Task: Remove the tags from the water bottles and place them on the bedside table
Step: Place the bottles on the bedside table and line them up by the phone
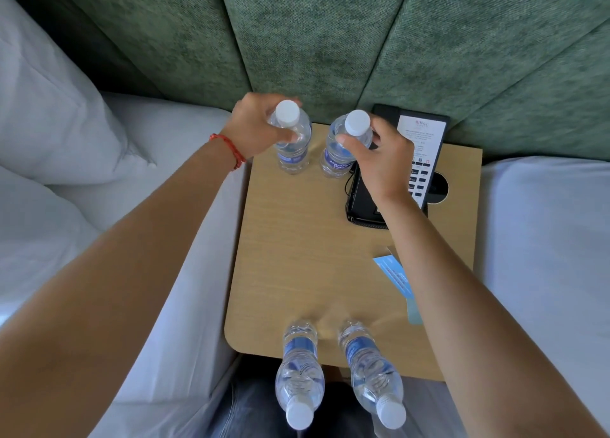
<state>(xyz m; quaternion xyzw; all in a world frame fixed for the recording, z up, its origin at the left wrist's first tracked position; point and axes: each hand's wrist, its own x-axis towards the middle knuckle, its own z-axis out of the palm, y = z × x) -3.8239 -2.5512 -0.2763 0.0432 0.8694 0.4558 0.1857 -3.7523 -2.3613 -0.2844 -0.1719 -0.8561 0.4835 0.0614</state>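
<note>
We hold one water bottle in each hand at the 12 o'clock end of the worktop [297,256]. The left hand [254,130] has its grip curled around the shoulder of the left rear bottle [292,140], thumb in front, just below the white cap. The right hand [383,153] holds the right rear bottle [343,147] the same way, fingers wrapped behind the neck. Both bottles stand upright, close together but apart; gripping high at the neck keeps each body vertical while it is seated. We cannot tell whether the bases rest fully on the surface.

Two front bottles [300,365] stand at the 6 o'clock edge, side by side. No tag is visible on any neck.

A blue card [392,276], possibly a removed tag, lies flat toward 3 o'clock, partly under the right forearm. The telephone [419,160] occupies the 1 o'clock corner, which is likely why the rear pair is set toward 11 and 12 o'clock. We judge the task near completion, with release of both grips as the remaining step.
</note>
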